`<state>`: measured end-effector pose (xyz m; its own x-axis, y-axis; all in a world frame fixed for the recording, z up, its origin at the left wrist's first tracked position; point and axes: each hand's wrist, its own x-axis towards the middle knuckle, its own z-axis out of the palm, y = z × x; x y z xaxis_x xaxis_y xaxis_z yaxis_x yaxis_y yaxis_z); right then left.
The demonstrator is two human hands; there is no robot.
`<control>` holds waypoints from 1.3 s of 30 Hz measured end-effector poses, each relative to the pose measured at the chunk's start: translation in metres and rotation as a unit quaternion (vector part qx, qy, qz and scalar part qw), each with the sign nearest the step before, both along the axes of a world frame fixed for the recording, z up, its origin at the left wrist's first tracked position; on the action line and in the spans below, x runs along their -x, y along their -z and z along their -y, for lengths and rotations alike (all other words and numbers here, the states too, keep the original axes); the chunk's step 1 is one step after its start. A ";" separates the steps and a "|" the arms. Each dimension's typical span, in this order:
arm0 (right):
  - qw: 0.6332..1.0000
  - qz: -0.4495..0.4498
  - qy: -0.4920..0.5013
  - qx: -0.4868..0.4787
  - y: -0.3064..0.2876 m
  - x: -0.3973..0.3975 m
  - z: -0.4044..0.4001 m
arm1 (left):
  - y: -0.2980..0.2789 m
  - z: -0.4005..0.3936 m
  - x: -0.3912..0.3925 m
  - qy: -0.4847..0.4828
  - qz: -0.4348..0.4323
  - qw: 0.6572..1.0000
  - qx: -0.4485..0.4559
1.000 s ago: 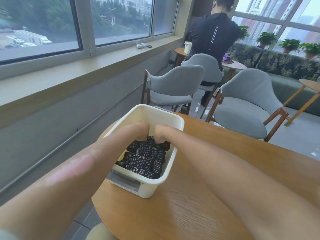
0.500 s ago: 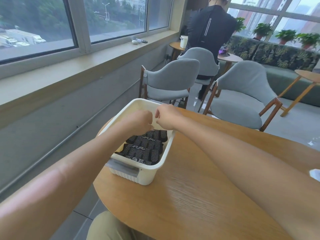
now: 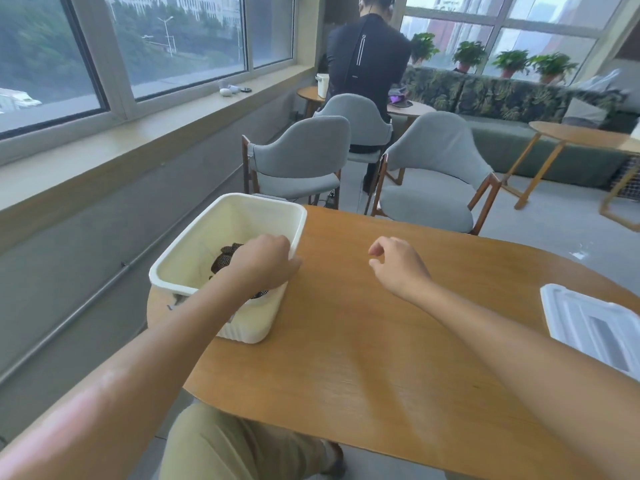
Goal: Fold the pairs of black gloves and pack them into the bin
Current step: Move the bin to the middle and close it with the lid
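Observation:
A cream plastic bin (image 3: 194, 271) stands at the left edge of the round wooden table (image 3: 363, 341). Folded black gloves (image 3: 224, 258) with a dotted pattern lie in its bottom, mostly hidden behind my left arm. My left hand (image 3: 266, 266) sits over the bin's right wall, fingers inside and thumb outside on the rim, holding it. My right hand (image 3: 398, 266) hovers over the bare tabletop to the right of the bin, fingers loosely curled and holding nothing.
A white bin lid (image 3: 595, 327) lies at the table's right edge. Grey chairs (image 3: 433, 174) stand behind the table, and a person in black (image 3: 363, 64) stands farther back. A window sill runs along the left. My knee (image 3: 225, 445) shows below the table.
Both hands have come up out of the bin. My right hand has moved right over the table, and my left hand has shifted to the bin's right wall.

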<state>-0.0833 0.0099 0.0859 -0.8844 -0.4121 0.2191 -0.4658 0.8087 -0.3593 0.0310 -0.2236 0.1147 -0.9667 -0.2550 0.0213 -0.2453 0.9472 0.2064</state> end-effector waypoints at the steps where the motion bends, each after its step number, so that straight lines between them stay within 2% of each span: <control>1: 1.000 0.003 0.017 -0.010 0.005 0.003 -0.017 | -0.001 -0.004 0.002 -0.002 -0.005 1.000 0.007; 6: 0.994 0.007 0.100 -0.041 0.023 0.018 -0.095 | 0.000 -0.026 0.007 0.008 -0.012 1.000 -0.002; 14: 0.972 0.028 0.219 -0.084 0.044 0.032 -0.217 | 0.002 -0.111 0.019 0.082 -0.013 0.996 -0.028; 19: 0.936 0.013 0.308 -0.173 0.051 0.031 -0.283 | -0.003 -0.178 0.025 0.114 -0.012 0.993 -0.038; 25: 0.888 0.038 0.425 -0.171 0.057 0.025 -0.357 | -0.013 -0.248 0.031 0.149 -0.005 0.987 -0.054; 28: 0.871 0.063 0.458 -0.164 0.065 0.023 -0.377 | -0.014 -0.272 0.034 0.163 0.000 0.985 -0.063; 33: 0.865 0.083 0.472 -0.149 0.071 0.029 -0.385 | -0.013 -0.280 0.038 0.170 -0.009 0.982 -0.087; 39: 0.841 0.161 0.498 -0.139 0.064 0.043 -0.381 | -0.021 -0.239 0.027 0.145 -0.132 0.976 -0.090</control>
<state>-0.1267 0.3914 0.0216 -0.8157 0.5729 -0.0796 0.5779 0.8131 -0.0700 0.0040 0.0158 0.1361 -0.9655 0.0063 0.2604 0.1125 0.9117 0.3951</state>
